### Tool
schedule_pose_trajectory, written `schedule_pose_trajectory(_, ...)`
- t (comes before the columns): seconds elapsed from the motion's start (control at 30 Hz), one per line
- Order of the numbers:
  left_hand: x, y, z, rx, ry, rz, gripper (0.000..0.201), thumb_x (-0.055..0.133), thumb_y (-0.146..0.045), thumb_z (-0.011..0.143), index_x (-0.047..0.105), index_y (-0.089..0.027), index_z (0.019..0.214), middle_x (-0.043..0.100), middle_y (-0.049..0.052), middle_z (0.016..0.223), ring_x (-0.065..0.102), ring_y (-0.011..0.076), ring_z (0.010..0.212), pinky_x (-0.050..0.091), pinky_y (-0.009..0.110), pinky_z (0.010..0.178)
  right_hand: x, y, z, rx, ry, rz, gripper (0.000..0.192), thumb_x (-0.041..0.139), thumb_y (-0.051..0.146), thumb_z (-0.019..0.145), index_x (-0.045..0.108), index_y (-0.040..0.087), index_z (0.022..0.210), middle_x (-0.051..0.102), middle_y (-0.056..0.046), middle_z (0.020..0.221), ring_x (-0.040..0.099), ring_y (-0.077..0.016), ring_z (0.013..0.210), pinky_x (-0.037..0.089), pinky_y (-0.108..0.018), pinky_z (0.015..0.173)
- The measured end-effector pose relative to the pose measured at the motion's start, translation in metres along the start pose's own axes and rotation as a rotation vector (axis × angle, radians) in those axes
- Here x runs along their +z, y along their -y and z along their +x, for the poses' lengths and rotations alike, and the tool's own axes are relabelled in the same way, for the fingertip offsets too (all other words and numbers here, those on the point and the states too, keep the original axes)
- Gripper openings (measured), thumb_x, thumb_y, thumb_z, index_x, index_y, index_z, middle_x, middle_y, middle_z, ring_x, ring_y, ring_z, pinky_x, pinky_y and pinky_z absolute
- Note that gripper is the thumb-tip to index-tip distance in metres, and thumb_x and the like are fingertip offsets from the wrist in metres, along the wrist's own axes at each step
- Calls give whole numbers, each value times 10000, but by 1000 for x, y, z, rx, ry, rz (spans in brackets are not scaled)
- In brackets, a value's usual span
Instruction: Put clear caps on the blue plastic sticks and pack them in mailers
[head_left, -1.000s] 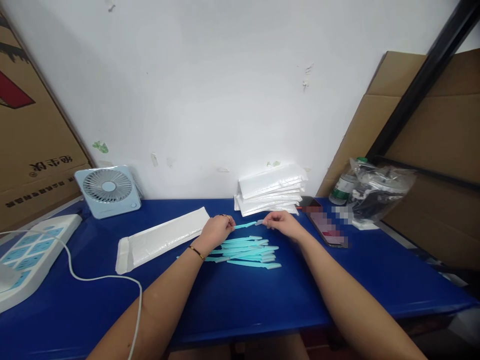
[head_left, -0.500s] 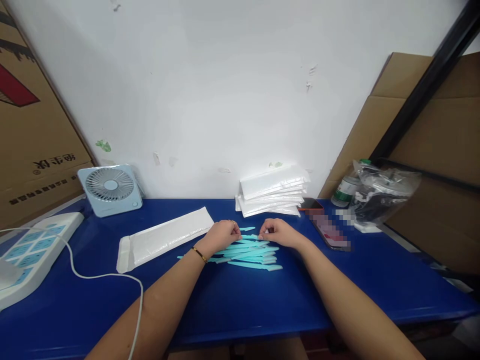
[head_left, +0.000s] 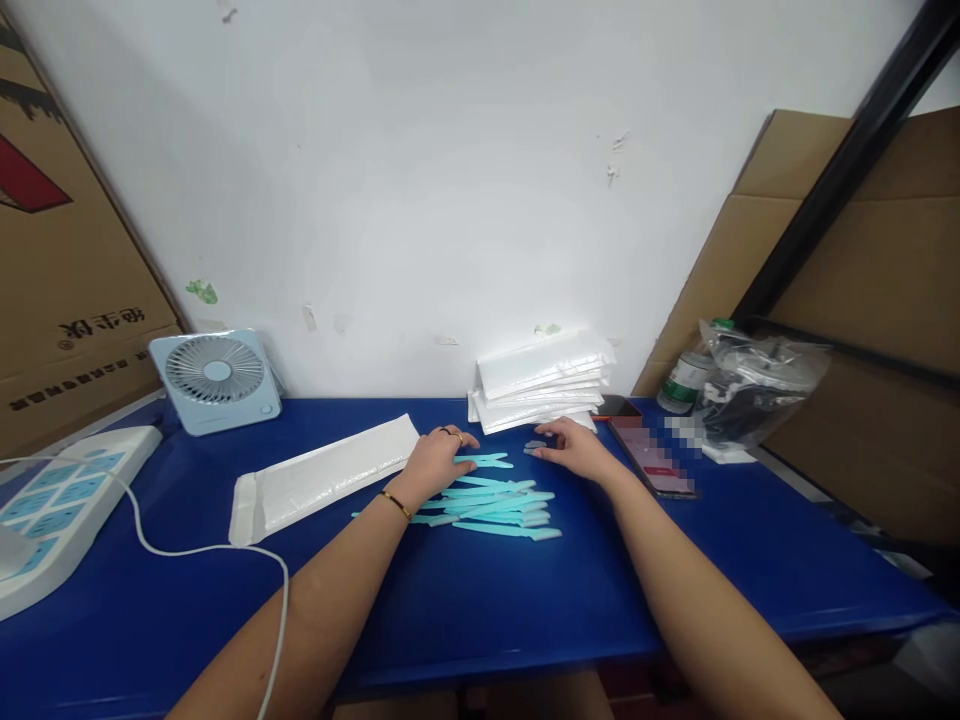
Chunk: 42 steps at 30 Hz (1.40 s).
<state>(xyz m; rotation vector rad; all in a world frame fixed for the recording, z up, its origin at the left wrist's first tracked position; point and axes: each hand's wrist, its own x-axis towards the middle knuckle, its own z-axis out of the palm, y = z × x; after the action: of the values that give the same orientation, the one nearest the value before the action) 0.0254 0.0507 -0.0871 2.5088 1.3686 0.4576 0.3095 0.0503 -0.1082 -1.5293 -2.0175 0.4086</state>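
On the blue table [head_left: 525, 600], both hands lay spread: left hand [head_left: 433, 462] touching the teal sticks [head_left: 491, 502], right hand [head_left: 571, 450] beside a small cap [head_left: 534, 445]

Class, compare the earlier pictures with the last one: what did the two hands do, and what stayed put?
The left hand and right hand, which a second ago held one teal stick up between them, have lowered and opened; both now lie flat by the stick pile, with a small grey piece at the right fingertips. The pouch, fan and white stack stayed.
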Motion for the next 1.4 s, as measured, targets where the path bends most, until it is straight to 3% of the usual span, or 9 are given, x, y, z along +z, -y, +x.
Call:
schedule_pose_trajectory(0.17,2,1,-2,41,29,-23,246,518,-376,829,658,-278,1006,614,25,1042,533,207,989,418,287,828,15,7,6,15,46,41,219,638,350,734,713,207,883,604,-28,786,548,-152,681,433,-266,641)
schedule_pose_trajectory(0.33,-4,0,-4,24,-19,-54,316,553,-390,797,622,-247,1071,608,42,1049,536,211,998,426,284,840,12,29,2,-24,16,60,232,652,358,723,694,190,877,602,-29,792,525,-136,629,426,-268,619)
schedule_pose_trajectory(0.5,-12,-11,-11,78,83,-110,291,524,-452,796,664,-222,906,631,36,924,577,183,835,431,255,702,-2,44,-13,-95,350,157,274,691,452,692,685,182,743,601,-26,733,515,-132,618,382,-237,547)
schedule_pose_trajectory(0.6,-10,-16,-12,141,131,-132,291,542,-468,782,670,-220,863,640,28,875,577,168,791,413,240,657,-2,46,-15,-54,423,215,289,720,445,662,657,170,728,575,-12,671,497,-122,580,356,-228,520)
schedule_pose_trajectory(0.83,-5,-9,-4,118,85,-77,223,494,-369,831,659,-222,799,666,14,801,576,173,755,389,251,644,2,34,-8,11,279,397,334,673,470,701,607,145,745,557,3,671,508,-118,614,369,-231,570)
schedule_pose_trajectory(0.97,-6,1,1,51,43,-5,185,521,-364,818,654,-237,800,664,16,820,560,204,850,390,271,700,2,16,0,100,143,291,351,680,489,676,621,149,741,580,-6,672,510,-130,615,387,-248,582)
schedule_pose_trajectory(1.1,-6,4,0,62,0,8,214,599,-383,759,637,-239,913,634,26,902,544,205,887,388,276,733,1,15,-1,39,28,142,287,684,439,685,663,165,768,605,-32,780,520,-142,671,405,-265,628)
schedule_pose_trajectory(1.3,-8,0,-4,175,127,-17,184,609,-416,748,666,-249,801,642,-11,807,568,163,795,360,254,689,5,41,-14,-55,333,186,251,718,405,662,671,169,733,586,-21,747,528,-131,625,380,-233,533)
schedule_pose_trajectory(1.4,-8,-4,-4,167,167,-24,161,608,-385,749,672,-239,774,659,-17,762,577,145,746,351,243,664,10,46,-15,-65,375,160,189,698,355,686,665,174,728,589,-16,718,527,-134,623,368,-228,517)
